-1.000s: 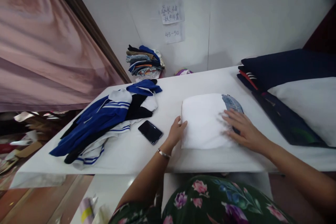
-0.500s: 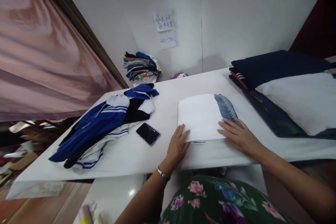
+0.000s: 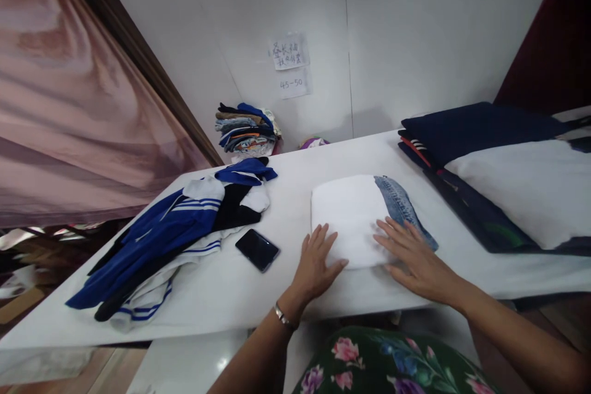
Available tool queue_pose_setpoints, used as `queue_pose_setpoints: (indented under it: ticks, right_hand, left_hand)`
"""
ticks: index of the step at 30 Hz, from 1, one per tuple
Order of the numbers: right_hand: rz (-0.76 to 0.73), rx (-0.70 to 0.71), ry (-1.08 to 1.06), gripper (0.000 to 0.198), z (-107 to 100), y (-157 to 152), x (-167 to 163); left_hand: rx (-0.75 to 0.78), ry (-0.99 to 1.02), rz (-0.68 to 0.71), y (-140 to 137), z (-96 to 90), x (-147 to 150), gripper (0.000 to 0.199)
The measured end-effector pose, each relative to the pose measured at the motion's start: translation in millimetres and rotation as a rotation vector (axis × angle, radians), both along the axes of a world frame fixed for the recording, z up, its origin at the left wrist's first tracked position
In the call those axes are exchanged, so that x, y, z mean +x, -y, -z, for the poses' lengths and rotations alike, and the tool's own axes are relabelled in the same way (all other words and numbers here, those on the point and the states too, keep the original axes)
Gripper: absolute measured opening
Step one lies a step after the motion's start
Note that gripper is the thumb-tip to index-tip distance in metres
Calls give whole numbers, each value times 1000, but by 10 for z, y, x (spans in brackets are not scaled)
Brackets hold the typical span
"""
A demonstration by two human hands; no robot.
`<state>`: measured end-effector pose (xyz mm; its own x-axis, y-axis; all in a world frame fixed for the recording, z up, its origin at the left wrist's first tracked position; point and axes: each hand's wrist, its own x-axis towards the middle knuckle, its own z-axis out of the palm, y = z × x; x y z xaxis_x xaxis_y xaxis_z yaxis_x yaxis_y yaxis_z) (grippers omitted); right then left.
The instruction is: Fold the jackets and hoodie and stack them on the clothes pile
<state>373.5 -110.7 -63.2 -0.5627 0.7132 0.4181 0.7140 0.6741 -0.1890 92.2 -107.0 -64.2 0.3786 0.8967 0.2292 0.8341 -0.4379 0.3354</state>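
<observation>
A folded white garment with a blue denim part (image 3: 401, 200) along its right side lies flat on the white-covered table (image 3: 295, 295). At the near left corner of the white cloth (image 3: 351, 203) is my left hand (image 3: 317, 261), fingers spread, a bracelet on its wrist. My right hand (image 3: 410, 255) is over the near right part, its fingers apart above the white cloth and the edge of the denim. Neither hand grips anything. Whether the fingertips touch the cloth or hover just over it, I cannot tell.
Left of the bundle lies a black phone (image 3: 257, 250). Farther left is a loose heap of blue, black and white clothes (image 3: 157, 240). A stack of folded clothes (image 3: 247, 129) stands by the wall. Dark folded garments (image 3: 480, 129) and a white one (image 3: 521, 178) lie at the right.
Both hands have loosened from the bundle's near corners, their fingers now spread wider over it. The denim edge reaches farther toward me at the right. The camera view has tilted slightly.
</observation>
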Motion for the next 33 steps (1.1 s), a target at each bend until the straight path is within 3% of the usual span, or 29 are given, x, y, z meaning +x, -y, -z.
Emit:
queue_pose_setpoints:
  ticks: [4,9,11,14,17,21,24,27,33]
  right_hand:
    - [124,87,19,54,-133,-261,-331]
    - [356,-56,128,59,187,-676,-274]
    - [366,-85,139,60,323,-730,-201]
    - [364,-99,130,62,388,-713,-160]
    - [357,-148,126,64,289,-712,-198]
    - [375,-136,126,68,70,-930,-254]
    - [460,-197,160,69,17,-1199,-217]
    - [501,-331,177,71,102,-1379,-133]
    - [497,-326,140,71,238,-1375,-91]
  left_hand:
    - [105,-104,-90,-308,-41,299,53]
    - [123,-188,-128,-478,205,474,60]
    - [122,-192,-132,-462,248,466,61]
    - [27,-179,-113,-459,162,416,61]
    - [-55,-150,-128,-568,-24,382,61]
    - [-10,-142,-172,-860,-142,440,65]
    - [-39,-165,-171,-1044,-44,521,68]
    - [-53,-175,-165,-1108,105,564,67]
    - [-22,-137,-175,-1087,168,576,65]
